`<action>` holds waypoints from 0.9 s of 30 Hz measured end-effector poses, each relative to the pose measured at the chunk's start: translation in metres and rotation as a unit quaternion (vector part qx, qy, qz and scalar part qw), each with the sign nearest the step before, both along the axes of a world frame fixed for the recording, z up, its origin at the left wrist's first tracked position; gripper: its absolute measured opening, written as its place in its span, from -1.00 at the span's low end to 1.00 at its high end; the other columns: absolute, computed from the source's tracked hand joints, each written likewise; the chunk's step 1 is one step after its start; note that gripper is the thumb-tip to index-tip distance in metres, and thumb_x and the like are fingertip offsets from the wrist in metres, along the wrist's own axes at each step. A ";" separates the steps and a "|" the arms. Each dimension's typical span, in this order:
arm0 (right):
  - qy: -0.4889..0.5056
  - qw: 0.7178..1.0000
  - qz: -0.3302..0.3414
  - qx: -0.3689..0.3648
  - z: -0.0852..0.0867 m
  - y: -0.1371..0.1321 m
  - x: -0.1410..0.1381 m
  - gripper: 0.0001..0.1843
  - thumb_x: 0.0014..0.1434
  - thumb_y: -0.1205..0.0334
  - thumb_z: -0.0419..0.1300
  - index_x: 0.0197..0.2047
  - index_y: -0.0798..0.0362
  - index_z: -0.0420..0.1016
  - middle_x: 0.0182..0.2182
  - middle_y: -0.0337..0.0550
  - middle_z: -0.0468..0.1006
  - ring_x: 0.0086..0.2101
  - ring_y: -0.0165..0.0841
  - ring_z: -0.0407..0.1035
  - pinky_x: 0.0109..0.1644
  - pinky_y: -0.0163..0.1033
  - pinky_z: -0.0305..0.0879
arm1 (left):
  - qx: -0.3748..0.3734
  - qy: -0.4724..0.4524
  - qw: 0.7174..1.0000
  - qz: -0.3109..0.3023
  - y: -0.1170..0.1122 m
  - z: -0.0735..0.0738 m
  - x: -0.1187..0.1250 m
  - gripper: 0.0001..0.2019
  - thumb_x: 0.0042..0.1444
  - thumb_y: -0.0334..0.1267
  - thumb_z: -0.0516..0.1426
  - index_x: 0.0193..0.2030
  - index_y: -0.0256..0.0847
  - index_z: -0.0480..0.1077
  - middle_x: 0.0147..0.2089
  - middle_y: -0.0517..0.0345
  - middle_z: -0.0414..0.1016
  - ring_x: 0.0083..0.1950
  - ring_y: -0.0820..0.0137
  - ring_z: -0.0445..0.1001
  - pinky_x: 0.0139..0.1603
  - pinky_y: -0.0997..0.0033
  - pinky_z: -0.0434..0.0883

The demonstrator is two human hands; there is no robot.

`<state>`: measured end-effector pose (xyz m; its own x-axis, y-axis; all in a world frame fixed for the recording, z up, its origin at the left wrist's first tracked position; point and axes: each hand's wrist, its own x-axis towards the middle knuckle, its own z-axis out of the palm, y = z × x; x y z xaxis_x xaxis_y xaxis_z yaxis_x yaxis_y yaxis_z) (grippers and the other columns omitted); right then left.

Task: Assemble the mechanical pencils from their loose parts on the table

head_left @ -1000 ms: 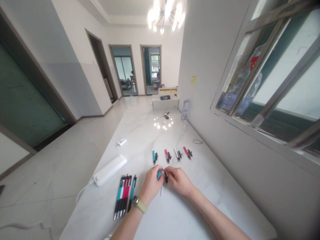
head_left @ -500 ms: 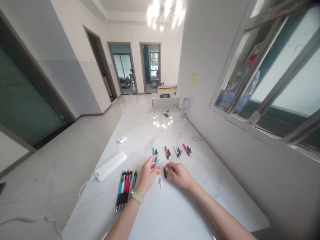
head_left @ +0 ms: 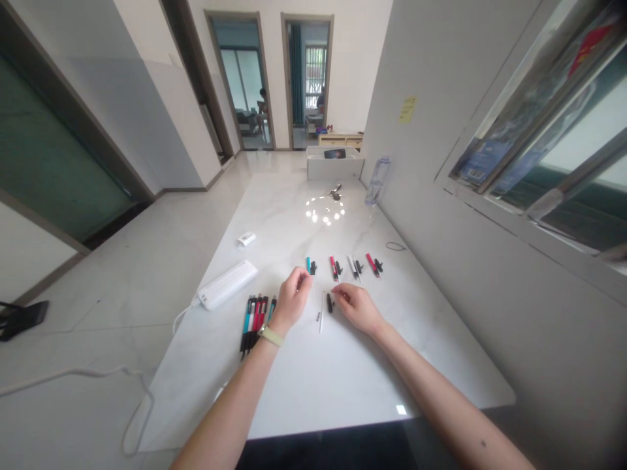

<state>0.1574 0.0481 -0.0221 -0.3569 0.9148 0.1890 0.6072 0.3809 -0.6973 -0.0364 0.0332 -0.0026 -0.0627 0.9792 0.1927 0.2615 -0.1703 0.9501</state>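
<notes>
My left hand is curled closed on the white marble table, just short of a teal pen barrel lying beside a black pen part. Its fingers hide whatever may be inside them. My right hand rests with its fingertips next to a short black pen part, and a thin white pen refill lies just beyond it. A tiny pen piece sits left of the refill. Further pairs of red and white pen parts lie in a row ahead. A bundle of whole pens lies left of my left hand.
The marble table ends in a near edge below my arms. On it are a long white case with a cable, a small white object, keys, a white box, a plastic bottle and a rubber band. A wall and window stand along the right.
The view has tilted up, so the table sits higher in the frame. The teal piece seen in my left fingers no longer shows, and that hand has closed.
</notes>
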 end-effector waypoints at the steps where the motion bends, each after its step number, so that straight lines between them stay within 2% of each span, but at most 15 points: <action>1: 0.001 1.000 -0.002 0.001 -0.001 0.000 -0.001 -0.73 0.16 0.37 0.02 -0.20 0.11 0.54 -0.41 -0.16 0.55 -0.45 -0.38 0.35 -0.29 -0.32 0.21 | -0.004 0.072 0.997 -0.011 -0.001 0.000 0.001 -0.82 0.18 -0.12 0.09 -0.33 -0.16 0.27 -0.43 0.27 0.30 -0.45 0.48 0.25 -0.39 0.51 0.20; 4: 0.006 1.000 -0.013 0.006 -0.002 0.000 -0.002 -0.73 0.17 0.36 0.01 -0.21 0.11 0.53 -0.42 -0.16 0.55 -0.44 -0.37 0.35 -0.28 -0.31 0.21 | -0.024 0.242 0.970 -0.029 -0.005 -0.003 0.007 -0.88 0.05 -0.25 0.20 -0.35 -0.15 0.31 -0.39 0.25 0.40 -0.40 0.44 0.34 -0.33 0.47 0.20; 8: 0.017 0.999 -0.025 0.010 -0.002 0.001 -0.002 -0.73 0.18 0.36 0.00 -0.24 0.10 0.53 -0.43 -0.17 0.54 -0.44 -0.36 0.35 -0.27 -0.30 0.21 | -0.080 0.339 0.937 -0.024 -0.012 -0.008 0.021 -0.89 0.05 -0.24 0.21 -0.31 -0.10 0.33 -0.34 0.20 0.49 -0.27 0.33 0.47 -0.31 0.45 0.20; 10: 0.021 0.999 -0.028 0.010 -0.002 0.002 -0.002 -0.73 0.18 0.37 -0.01 -0.25 0.10 0.53 -0.44 -0.17 0.54 -0.44 -0.36 0.36 -0.28 -0.31 0.21 | -0.096 0.359 0.928 -0.015 -0.013 -0.010 0.026 -0.88 0.07 -0.26 0.18 -0.25 -0.08 0.32 -0.33 0.20 0.50 -0.27 0.32 0.49 -0.31 0.44 0.20; 15: 0.026 0.999 -0.033 0.010 -0.005 0.004 -0.003 -0.74 0.15 0.40 -0.02 -0.28 0.10 0.51 -0.46 -0.19 0.53 -0.45 -0.38 0.34 -0.32 -0.34 0.19 | -0.118 0.383 0.916 -0.005 -0.011 -0.014 0.030 -0.73 0.02 -0.31 0.17 -0.12 -0.08 0.26 -0.34 0.17 0.52 -0.27 0.27 0.52 -0.34 0.42 0.22; 22: 0.028 0.999 -0.024 0.008 -0.009 0.005 -0.004 -0.75 0.13 0.39 0.00 -0.31 0.09 0.51 -0.46 -0.19 0.54 -0.45 -0.37 0.36 -0.33 -0.34 0.19 | -0.122 0.444 0.888 -0.013 -0.005 -0.008 0.035 -0.72 0.02 -0.39 0.11 -0.09 -0.13 0.24 -0.28 0.04 0.53 -0.24 0.23 0.54 -0.31 0.39 0.26; 27: 0.032 0.999 -0.025 -0.002 -0.011 0.007 -0.003 -0.74 0.16 0.37 0.00 -0.28 0.09 0.53 -0.45 -0.18 0.54 -0.44 -0.35 0.37 -0.31 -0.33 0.21 | -0.127 0.457 0.880 -0.018 -0.002 -0.009 0.037 -0.70 0.01 -0.36 0.11 -0.09 -0.14 0.23 -0.28 0.01 0.53 -0.24 0.20 0.54 -0.31 0.38 0.27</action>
